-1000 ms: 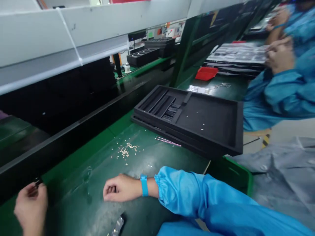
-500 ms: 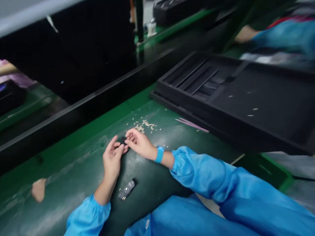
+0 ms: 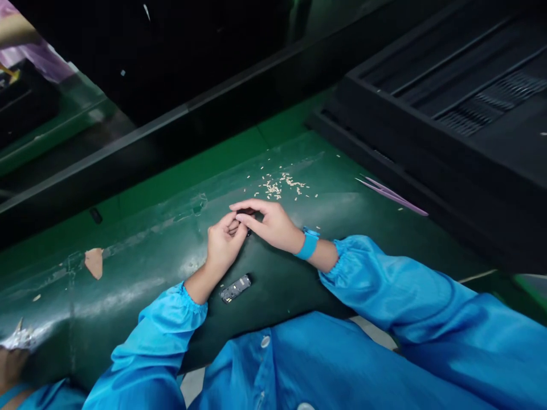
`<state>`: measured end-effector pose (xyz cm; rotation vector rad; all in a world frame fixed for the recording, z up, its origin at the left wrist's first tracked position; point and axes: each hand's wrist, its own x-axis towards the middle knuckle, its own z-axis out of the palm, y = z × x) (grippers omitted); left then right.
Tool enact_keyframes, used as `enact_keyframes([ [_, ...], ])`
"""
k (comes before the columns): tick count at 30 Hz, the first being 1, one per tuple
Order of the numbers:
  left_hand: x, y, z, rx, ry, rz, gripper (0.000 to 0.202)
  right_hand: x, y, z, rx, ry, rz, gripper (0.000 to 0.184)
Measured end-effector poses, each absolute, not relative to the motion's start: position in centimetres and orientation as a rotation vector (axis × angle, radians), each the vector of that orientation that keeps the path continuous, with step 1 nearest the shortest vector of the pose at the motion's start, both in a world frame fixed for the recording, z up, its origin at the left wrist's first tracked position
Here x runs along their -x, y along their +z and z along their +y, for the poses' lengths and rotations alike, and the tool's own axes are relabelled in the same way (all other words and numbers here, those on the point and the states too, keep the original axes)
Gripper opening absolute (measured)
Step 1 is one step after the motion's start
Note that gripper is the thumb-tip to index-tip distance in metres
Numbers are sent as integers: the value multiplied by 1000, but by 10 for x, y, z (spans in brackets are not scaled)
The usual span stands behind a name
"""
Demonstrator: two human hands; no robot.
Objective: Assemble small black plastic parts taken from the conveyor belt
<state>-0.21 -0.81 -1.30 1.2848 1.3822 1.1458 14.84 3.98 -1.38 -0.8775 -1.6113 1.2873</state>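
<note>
My left hand (image 3: 225,244) and my right hand (image 3: 277,225) meet over the green table, fingers closed around a small black part (image 3: 249,233). Most of that part is hidden by the fingers, and its exact kind cannot be made out. Just below my hands lies a narrow, dark electronic module (image 3: 236,288) with small gold and pale spots on it. Beyond my fingers is a scatter of tiny pale pieces (image 3: 277,186). Pink tweezers (image 3: 393,195) rest to the right, apart from my right hand.
A large black tray (image 3: 427,134) with slots fills the right side. A torn brown scrap (image 3: 94,263) and a small black object (image 3: 96,215) lie to the left. At the lower left edge shows another person's hand (image 3: 11,367). A dark raised ledge (image 3: 188,111) runs behind the table.
The view has swung down and to the right. My hands have come closer together, and the black part, plainly visible before, is now mostly covered by fingers.
</note>
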Motion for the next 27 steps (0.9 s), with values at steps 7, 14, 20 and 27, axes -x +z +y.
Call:
enact_keyframes([
  [7, 1, -14, -9, -1279, 1182, 1346, 26, -152, -13, 42, 886, 1405, -1618, 29],
  [14, 1, -9, -9, -1416, 1155, 1402, 23, -151, -14, 42, 882, 1375, -1639, 28],
  [20, 0, -8, -9, -1488, 1147, 1438, 23, -153, -13, 42, 886, 1331, -1661, 27],
  [27, 2, -14, -14, -1696, 1100, 1563, 20, -148, -12, 35, 893, 1209, -1669, 24],
])
